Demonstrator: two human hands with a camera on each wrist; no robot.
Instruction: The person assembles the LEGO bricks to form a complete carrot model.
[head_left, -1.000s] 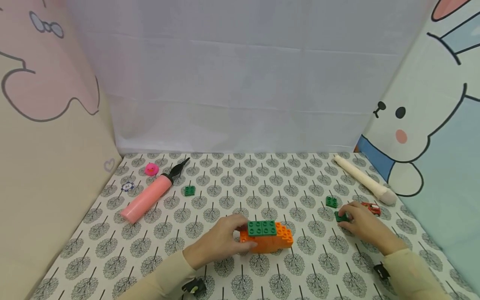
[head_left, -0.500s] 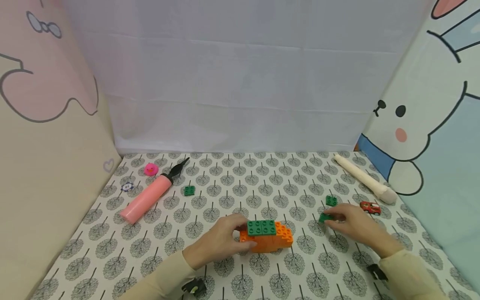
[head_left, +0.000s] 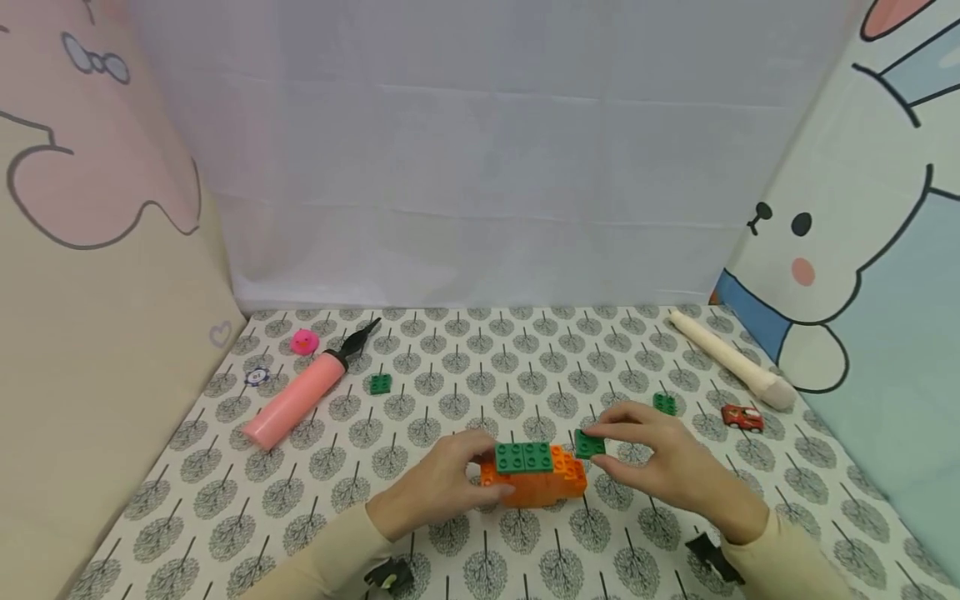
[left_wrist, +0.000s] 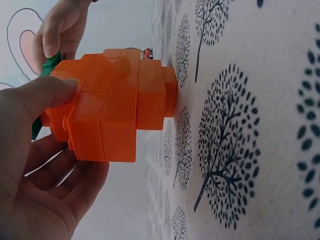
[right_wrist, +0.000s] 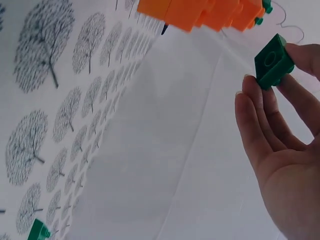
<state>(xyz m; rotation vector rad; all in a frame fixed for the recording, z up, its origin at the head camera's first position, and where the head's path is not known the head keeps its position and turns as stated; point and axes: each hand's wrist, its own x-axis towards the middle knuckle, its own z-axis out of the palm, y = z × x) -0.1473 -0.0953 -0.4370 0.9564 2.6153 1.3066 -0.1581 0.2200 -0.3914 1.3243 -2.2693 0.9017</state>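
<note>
A stepped stack of orange building bricks stands on the patterned cloth, two green bricks set side by side on its top. My left hand grips its left end, thumb on the near side and fingers behind; the left wrist view shows the thumb on the orange bricks. Just right of the stack's top, my right hand pinches a small green brick between thumb and fingertips. In the right wrist view this green brick shows its hollow underside and hangs apart from the orange bricks.
One loose green brick lies at right, near a red toy car and a cream-coloured rod. At left are another green brick, a pink hand pump, a pink rubber duck and a small blue-and-white piece.
My right hand has lifted the small green brick and carried it left, from near the red car to beside the orange stack's top. The left hand and the stack have stayed in place.
</note>
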